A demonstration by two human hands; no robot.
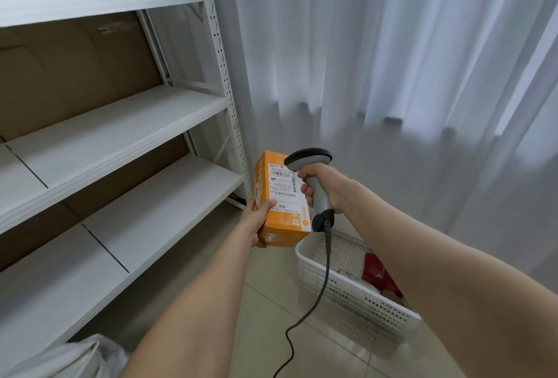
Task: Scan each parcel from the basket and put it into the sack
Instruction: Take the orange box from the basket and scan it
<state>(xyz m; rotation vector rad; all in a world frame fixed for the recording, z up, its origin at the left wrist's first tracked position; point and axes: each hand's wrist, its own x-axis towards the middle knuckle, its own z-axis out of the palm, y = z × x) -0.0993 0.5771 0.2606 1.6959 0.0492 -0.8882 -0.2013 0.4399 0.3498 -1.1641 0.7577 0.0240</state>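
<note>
My left hand [258, 219] grips an orange parcel box [280, 220] by its lower left side, with the white shipping label facing me. My right hand [320, 186] grips the grey handle of a barcode scanner [309, 160], whose dark head points down at the label's barcode. The scanner's black cable [324, 281] hangs to the floor. Below the right forearm stands a white perforated basket [341, 290] holding a red parcel [377, 273]. A white sack [75, 356] shows at the bottom left corner.
A white metal shelving unit [120, 136] with brown cardboard backing fills the left side. White curtains [392, 75] hang behind the basket. The floor is beige tile [271, 302].
</note>
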